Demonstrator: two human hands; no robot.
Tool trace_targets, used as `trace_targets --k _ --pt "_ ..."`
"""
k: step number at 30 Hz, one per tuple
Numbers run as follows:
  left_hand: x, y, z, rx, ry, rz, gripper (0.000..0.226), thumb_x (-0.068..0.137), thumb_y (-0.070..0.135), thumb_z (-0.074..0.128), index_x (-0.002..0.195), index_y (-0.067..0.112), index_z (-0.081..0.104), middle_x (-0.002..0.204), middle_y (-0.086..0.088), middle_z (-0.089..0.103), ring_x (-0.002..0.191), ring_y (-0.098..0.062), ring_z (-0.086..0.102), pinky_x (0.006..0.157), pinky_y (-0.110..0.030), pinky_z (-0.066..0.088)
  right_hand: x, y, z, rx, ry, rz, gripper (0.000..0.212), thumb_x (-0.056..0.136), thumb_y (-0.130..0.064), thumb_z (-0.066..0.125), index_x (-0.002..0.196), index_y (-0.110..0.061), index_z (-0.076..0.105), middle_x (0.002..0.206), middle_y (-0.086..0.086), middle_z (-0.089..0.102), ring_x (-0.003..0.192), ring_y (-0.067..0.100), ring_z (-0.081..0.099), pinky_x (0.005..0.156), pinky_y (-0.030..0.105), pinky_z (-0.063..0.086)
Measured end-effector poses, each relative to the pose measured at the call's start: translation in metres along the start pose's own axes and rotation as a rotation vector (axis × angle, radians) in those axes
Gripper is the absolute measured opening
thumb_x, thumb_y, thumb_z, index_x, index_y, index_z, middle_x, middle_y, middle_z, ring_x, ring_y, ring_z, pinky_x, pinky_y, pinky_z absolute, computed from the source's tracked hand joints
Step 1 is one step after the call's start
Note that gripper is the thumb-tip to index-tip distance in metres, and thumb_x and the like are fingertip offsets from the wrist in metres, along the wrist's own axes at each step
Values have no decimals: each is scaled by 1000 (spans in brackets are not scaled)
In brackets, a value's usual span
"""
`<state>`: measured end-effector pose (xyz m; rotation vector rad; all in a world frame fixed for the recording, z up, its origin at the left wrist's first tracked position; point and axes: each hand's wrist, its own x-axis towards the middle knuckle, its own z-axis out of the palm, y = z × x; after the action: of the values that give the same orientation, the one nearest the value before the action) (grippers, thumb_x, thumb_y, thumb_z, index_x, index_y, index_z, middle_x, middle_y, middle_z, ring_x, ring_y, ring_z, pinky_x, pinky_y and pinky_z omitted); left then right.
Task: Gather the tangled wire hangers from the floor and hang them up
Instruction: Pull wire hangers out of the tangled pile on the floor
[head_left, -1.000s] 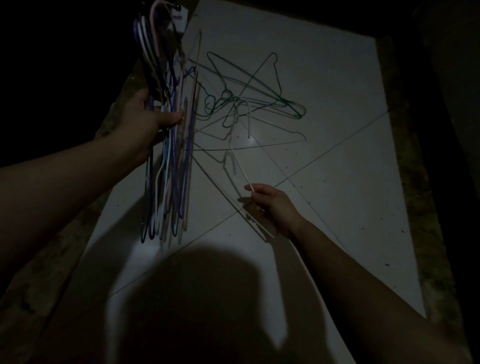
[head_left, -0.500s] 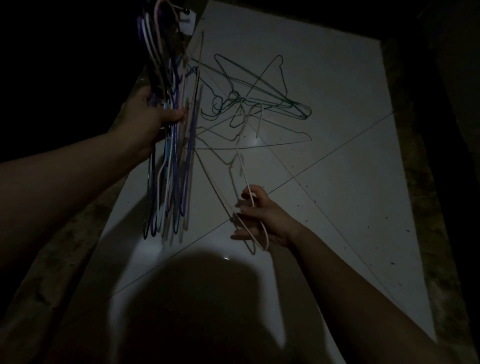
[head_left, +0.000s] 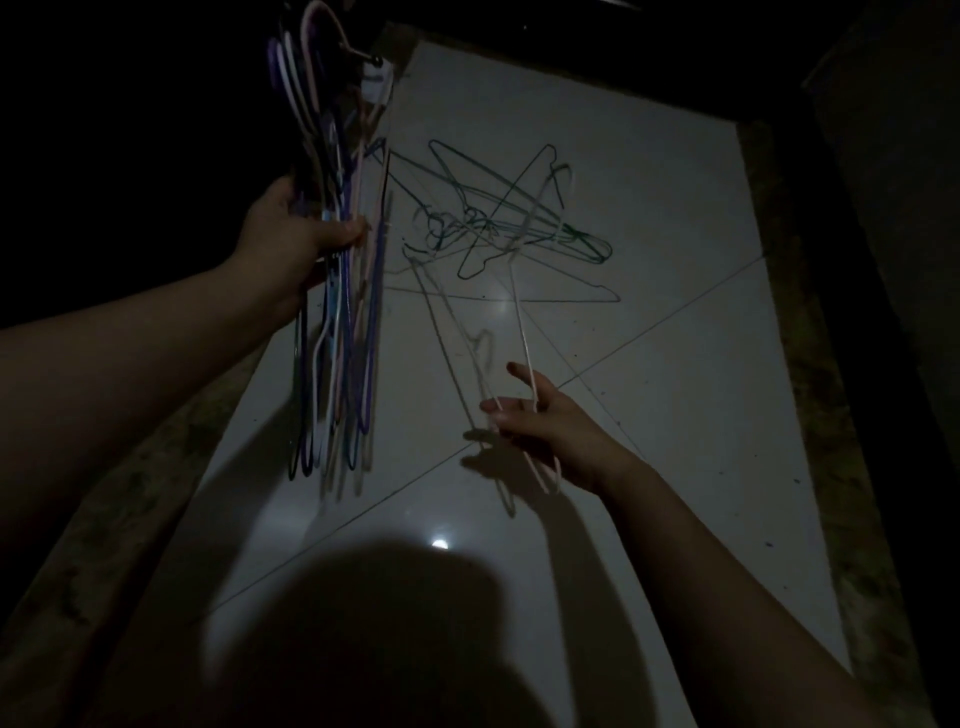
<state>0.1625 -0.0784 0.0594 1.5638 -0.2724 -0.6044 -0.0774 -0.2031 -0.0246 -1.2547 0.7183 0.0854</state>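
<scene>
My left hand (head_left: 291, 234) grips a bundle of several wire hangers (head_left: 343, 332), purple, blue, white and pink, held upright above the floor at the left. My right hand (head_left: 540, 421) holds a pale pink wire hanger (head_left: 522, 332) by its lower corner, lifted off the white tiles and blurred by motion. A tangle of green and dark wire hangers (head_left: 498, 223) lies on the floor beyond it, its far end touching the pink one.
The white tiled floor (head_left: 675, 415) has dark rough borders at left (head_left: 130, 493) and right (head_left: 831, 467). A small white tag (head_left: 376, 78) hangs near the bundle's hooks. My head's shadow covers the near tiles. Surroundings are very dark.
My right hand has raised the pink hanger off the floor and swung its far end up over the green tangle. The left hand's bundle stays about where it was.
</scene>
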Motion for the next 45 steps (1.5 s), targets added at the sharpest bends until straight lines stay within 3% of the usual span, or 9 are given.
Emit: trace_targets --k 5,12,19,22,27,33,35,39,45 --pt "1 2 3 -22 -5 6 52 82 -4 63 126 17 46 97 7 64 94 -17 64 99 -43 47 -16 -26 -23 69 -103 138 59 84 -17 62 138 -4 42 118 14 62 65 9 67 54 18 51" --pt "6 3 2 -36 39 10 45 81 -4 64 119 17 50 95 7 63 88 -13 65 93 -35 51 -17 -23 -58 262 -109 98 97 38 -37 94 122 -5 58 104 11 67 57 9 48 45 16 40" --pt "10 -5 6 -20 67 29 73 83 -6 61 145 12 28 111 8 52 88 -4 59 60 -7 48 26 -51 -46 235 159 41 33 76 -24 64 103 -7 55 75 3 47 51 6 35 40 15 26" --pt "13 -9 9 -6 65 22 68 84 -4 61 142 16 33 105 12 55 88 -6 59 53 -5 46 53 -64 -47 39 313 66 27 85 -28 65 105 -12 55 82 1 46 60 9 41 49 19 31" --pt "17 -13 14 15 106 24 65 85 -4 59 143 11 32 111 9 46 77 1 56 60 -10 45 101 -78 -71 -258 625 -13 77 82 -35 70 144 -8 34 120 12 50 65 8 39 55 22 34" --pt "25 -24 5 -25 125 -6 59 84 -11 56 124 27 36 68 25 66 58 10 61 54 -8 49 139 -96 -91 -445 716 74 24 81 -17 67 96 -3 56 66 10 49 56 18 45 50 25 35" --pt "30 -31 -1 -31 148 -24 47 82 -12 57 102 29 46 59 32 63 71 -2 64 66 -17 53 152 -98 -100 -558 701 75 18 85 -18 63 80 -3 55 72 13 53 64 23 52 59 29 45" --pt "35 -38 3 -44 160 -44 38 81 -10 60 85 27 52 63 26 67 60 4 64 58 -13 53 170 -106 -111 -693 697 136 34 94 -27 48 114 -1 60 115 18 62 108 32 59 70 26 43" --pt "38 -37 17 -26 178 -46 36 82 -8 61 84 27 53 63 21 67 62 -1 64 53 -13 52 187 -110 -111 -854 664 104 39 92 -31 55 108 5 60 113 21 62 101 30 59 74 26 37"
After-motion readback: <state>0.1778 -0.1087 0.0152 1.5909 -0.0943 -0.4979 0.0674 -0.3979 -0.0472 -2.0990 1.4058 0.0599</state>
